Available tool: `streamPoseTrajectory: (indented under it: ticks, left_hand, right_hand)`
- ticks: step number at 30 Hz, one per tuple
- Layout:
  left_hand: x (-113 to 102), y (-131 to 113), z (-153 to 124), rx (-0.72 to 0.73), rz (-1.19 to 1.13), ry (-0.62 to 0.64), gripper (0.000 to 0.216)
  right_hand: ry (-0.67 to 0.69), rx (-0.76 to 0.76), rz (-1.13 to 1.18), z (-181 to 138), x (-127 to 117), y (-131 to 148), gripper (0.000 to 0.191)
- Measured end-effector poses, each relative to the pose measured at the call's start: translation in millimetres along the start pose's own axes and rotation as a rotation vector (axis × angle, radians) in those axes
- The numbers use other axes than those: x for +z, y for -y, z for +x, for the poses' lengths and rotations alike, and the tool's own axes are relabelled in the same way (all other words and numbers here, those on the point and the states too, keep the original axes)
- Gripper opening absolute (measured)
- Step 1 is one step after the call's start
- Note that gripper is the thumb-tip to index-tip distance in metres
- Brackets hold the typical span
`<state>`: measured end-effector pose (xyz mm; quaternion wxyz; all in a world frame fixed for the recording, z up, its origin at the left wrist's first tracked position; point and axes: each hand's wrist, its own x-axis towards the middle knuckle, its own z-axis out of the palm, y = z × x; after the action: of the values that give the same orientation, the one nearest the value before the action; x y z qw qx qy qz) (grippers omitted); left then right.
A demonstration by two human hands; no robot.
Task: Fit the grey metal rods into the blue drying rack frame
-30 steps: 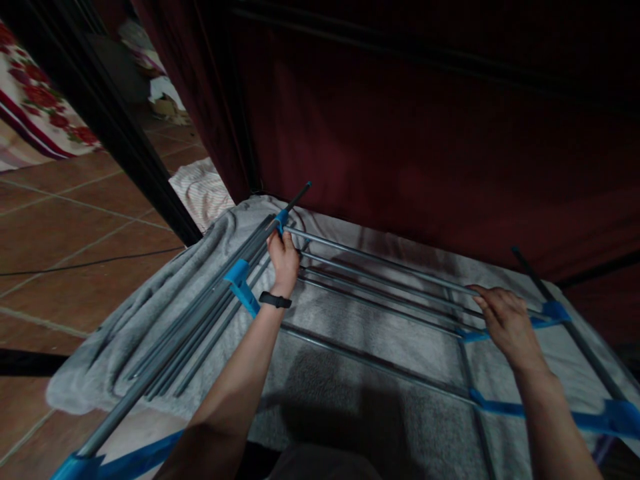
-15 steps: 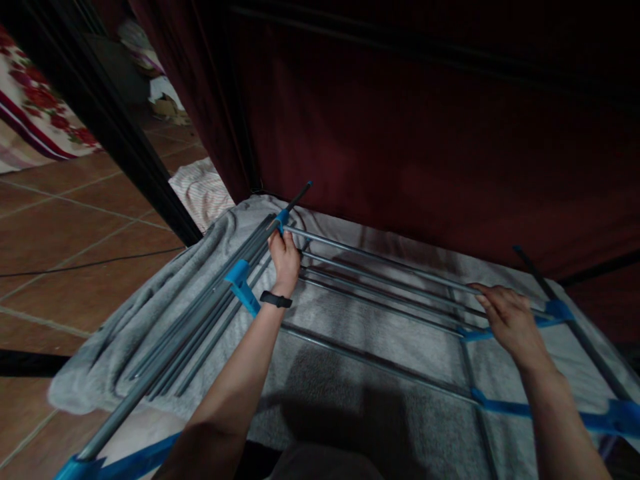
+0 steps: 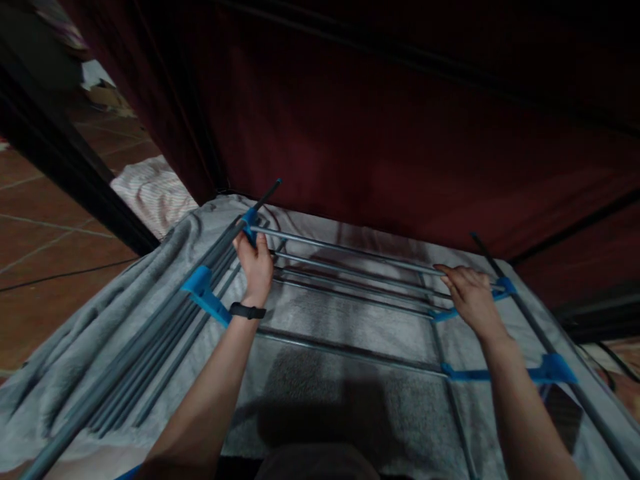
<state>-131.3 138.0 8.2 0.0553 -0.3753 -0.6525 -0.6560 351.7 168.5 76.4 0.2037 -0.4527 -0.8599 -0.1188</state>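
A rack frame of grey metal tubes (image 3: 345, 351) with blue plastic brackets lies in front of me. My left hand (image 3: 255, 263), a black band on its wrist, grips the far left blue bracket (image 3: 249, 219) where the top crosswise rod meets it. Its fingertips are partly hidden behind the bracket. Toward the other end, my right hand (image 3: 469, 295) is closed over the top metal rod (image 3: 350, 249), close to the far right bracket (image 3: 506, 287). Nearer me are a left bracket (image 3: 203, 288) and a right bracket (image 3: 555, 368), both blue.
Several loose metal rods (image 3: 163, 363) lie on the grey blanket (image 3: 320, 393) beside the left side tube. A dark red curtain (image 3: 380, 133) hangs behind the frame. At left stand a black post (image 3: 75, 160) and a striped cloth (image 3: 153, 193) on the tiled floor (image 3: 45, 233).
The view has swung to the right, so the frame and both hands appear farther left. Both hands keep their hold on the frame; the right end of the rack shows more fully.
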Motion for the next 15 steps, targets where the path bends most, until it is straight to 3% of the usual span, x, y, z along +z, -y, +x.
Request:
streamPoseTrajectory:
  ticks: [4,7,12,15]
  left_hand:
    - [-18.0,-16.6,-31.8,0.148,0.093,-0.018,0.052]
    - [-25.0,-37.4,-43.0,0.440,0.204,0.161,0.047]
    - [2.8,-78.2,-23.6,0.737,0.219,0.565,0.041]
    - [22.8,-85.3,-11.9,0.828,0.258,0.713,0.037]
  right_hand:
    - [0.002,0.081,-0.031,4.8,-2.1,15.9,0.045]
    - [-0.007,0.113,-0.031,5.8,0.1,20.6,0.046]
    - [0.006,0.147,-0.016,5.0,0.6,21.8,0.046]
    - [0.024,0.166,-0.004,4.2,0.6,22.7,0.047]
